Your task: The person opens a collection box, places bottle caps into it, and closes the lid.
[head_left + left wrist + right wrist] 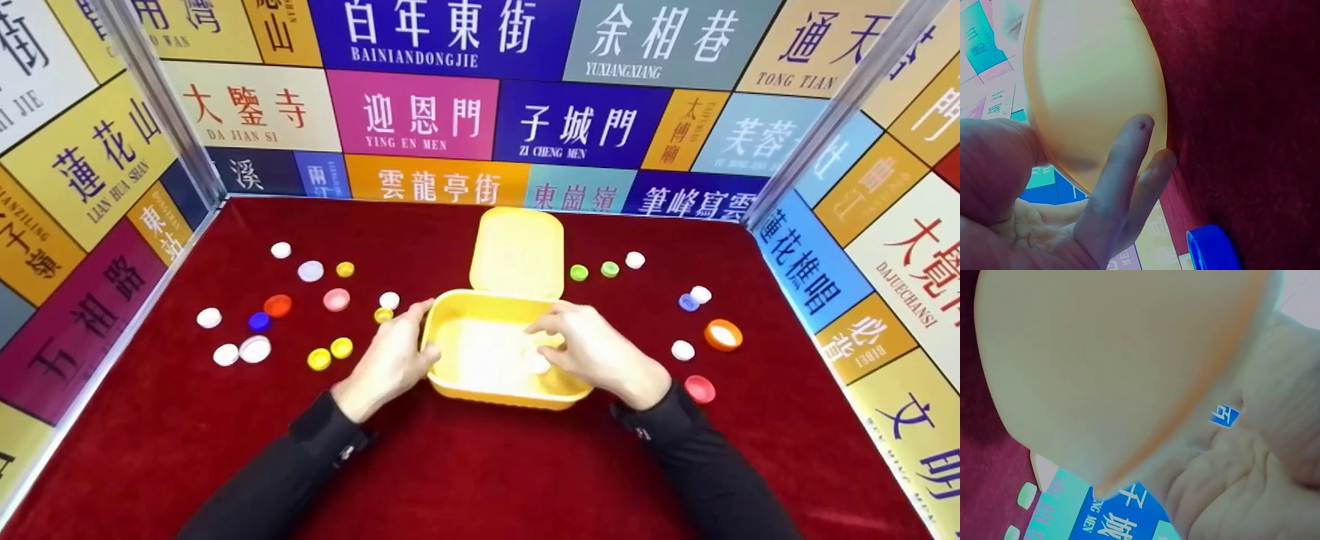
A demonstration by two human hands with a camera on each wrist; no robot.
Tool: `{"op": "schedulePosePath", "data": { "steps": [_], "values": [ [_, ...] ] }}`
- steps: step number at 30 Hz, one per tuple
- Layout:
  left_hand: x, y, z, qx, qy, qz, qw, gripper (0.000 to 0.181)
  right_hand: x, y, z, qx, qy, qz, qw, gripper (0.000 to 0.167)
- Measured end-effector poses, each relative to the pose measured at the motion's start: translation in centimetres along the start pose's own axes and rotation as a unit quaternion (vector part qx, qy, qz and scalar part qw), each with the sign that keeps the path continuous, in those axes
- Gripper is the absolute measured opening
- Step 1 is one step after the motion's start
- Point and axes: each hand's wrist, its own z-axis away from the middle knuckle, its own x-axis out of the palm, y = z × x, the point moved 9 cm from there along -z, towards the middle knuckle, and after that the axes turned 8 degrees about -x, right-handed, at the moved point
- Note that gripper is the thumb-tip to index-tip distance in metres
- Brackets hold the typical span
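In the head view, the white thing (535, 361) in the yellow box (510, 398) is too bright to make out. The left wrist view cuts off a blue cap (1214, 250), and in the right wrist view the blurry box hides the tips of the right grip (1258, 467).

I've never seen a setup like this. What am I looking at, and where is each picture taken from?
There's no machine here: these are a person's two bare hands. The wide picture comes from a camera worn on the head, looking forward and down. The two close-ups come from cameras on the wrists, one for each hand.

On the red surface stands a yellow box, with a yellow lid just behind it. Small round caps in many colours lie to both sides.

The left hand holds the box's left end. The right hand reaches in over the right end; whether its fingers hold anything, I can't tell.
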Motion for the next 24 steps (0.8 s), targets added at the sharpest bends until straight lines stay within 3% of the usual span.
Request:
{"op": "schedulePosePath", "data": {
  "steps": [8, 17, 24],
  "values": [
    [-0.2, -0.1, 0.1, 0.003, 0.007, 0.007, 0.9999, 0.069, -3.2, 1.2, 0.6, 0.001, 0.069, 0.01, 0.9975, 0.027],
    [0.0, -0.2, 0.2, -0.005, 0.001, 0.012, 0.9999, 0.068, -6.3, 4.3, 2.3, 0.067, 0.098, -0.001, 0.9929, 0.027],
    [0.0, 0.0, 0.2, 0.005, 0.009, 0.011, 0.9999, 0.067, -9.0, 7.7, 5.0, 0.129, 0.122, 0.02, 0.984, 0.032]
  ]
}}
